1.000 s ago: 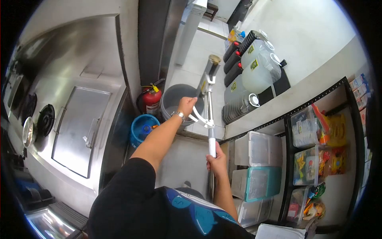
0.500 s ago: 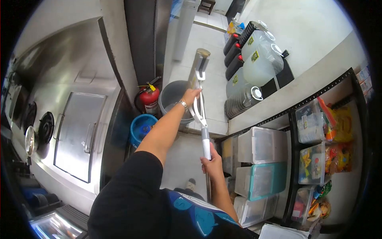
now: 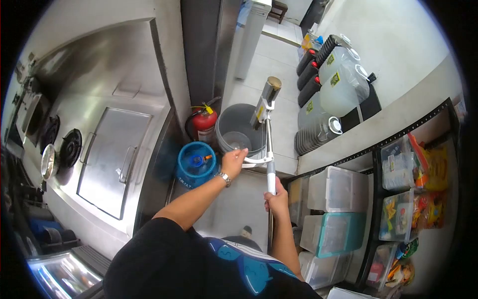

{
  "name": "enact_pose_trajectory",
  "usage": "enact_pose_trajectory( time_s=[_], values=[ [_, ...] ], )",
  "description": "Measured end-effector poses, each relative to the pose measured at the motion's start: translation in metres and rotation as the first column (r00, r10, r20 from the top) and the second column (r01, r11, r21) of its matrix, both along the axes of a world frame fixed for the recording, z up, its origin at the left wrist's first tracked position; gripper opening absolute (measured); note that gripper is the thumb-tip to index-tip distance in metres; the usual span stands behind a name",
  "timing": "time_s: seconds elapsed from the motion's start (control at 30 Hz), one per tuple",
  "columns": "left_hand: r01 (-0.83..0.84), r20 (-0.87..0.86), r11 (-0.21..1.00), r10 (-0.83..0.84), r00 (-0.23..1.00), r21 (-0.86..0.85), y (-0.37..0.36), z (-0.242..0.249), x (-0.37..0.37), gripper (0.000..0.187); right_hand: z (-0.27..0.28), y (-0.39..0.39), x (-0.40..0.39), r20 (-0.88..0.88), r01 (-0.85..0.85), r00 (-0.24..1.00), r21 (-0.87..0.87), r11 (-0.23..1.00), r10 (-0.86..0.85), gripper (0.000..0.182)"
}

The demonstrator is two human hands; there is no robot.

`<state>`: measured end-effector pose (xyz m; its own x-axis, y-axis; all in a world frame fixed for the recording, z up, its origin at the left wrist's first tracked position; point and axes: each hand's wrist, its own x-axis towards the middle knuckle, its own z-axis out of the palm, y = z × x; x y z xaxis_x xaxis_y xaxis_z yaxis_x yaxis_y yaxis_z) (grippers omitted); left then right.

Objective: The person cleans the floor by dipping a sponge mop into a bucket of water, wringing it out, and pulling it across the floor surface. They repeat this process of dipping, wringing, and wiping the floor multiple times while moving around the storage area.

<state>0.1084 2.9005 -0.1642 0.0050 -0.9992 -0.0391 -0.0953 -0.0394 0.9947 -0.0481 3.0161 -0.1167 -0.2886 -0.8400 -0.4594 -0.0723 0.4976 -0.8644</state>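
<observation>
A sponge mop (image 3: pixel 271 174) with a white and grey pole is held out in front of me, its head (image 3: pixel 268 99) raised at the far end over the right side of a grey bucket (image 3: pixel 224 113). My right hand (image 3: pixel 278 200) wraps around the white part of the pole. Closed on the end of the mop's white lever is my left hand (image 3: pixel 234 163), with a metal watch at the wrist. That lever sticks out sideways from the pole. Inside the bucket a clear round container (image 3: pixel 236 140) shows.
Left of the bucket stand a red fire extinguisher (image 3: pixel 204 121) and a blue gas cylinder (image 3: pixel 196 169). A steel counter with burners (image 3: pixel 71 148) fills the left. Jugs (image 3: pixel 338 87) line the right wall. Nearer, a black-framed shelf holds plastic bins (image 3: pixel 338 189).
My left hand has drawn the lever away from the pole, back and to the left. The mop head now appears lower and further right, and the whole view has shifted rightward.
</observation>
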Motion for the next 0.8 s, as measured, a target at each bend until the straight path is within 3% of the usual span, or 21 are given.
enact_pose_trajectory(
  time_s=[0.07,0.2,0.4,0.5,0.8],
  values=[
    [0.014,0.010,0.997,-0.015,1.000,0.079,0.026,-0.011,-0.012,0.041,0.005,-0.007,-0.001,-0.033,0.003,0.999,0.008,1.000,-0.003,0.067],
    [0.002,-0.132,0.992,0.014,0.991,0.125,0.028,-0.006,-0.013,0.041,0.008,-0.005,-0.001,-0.066,-0.004,0.998,-0.010,1.000,0.003,0.067],
    [0.024,-0.111,0.995,-0.014,0.994,0.095,0.029,0.005,-0.010,0.037,0.020,0.001,0.002,-0.030,0.024,0.999,-0.015,1.000,-0.025,0.068],
    [0.027,-0.194,0.998,-0.016,0.981,0.054,0.035,0.019,-0.011,0.035,0.023,0.004,0.002,-0.043,0.025,0.999,-0.030,0.999,-0.027,0.068],
    [0.055,-0.134,0.997,-0.048,0.990,0.048,0.034,0.019,-0.008,0.033,0.036,0.010,0.004,-0.060,-0.014,0.998,-0.072,0.997,0.010,0.068]
  ],
)
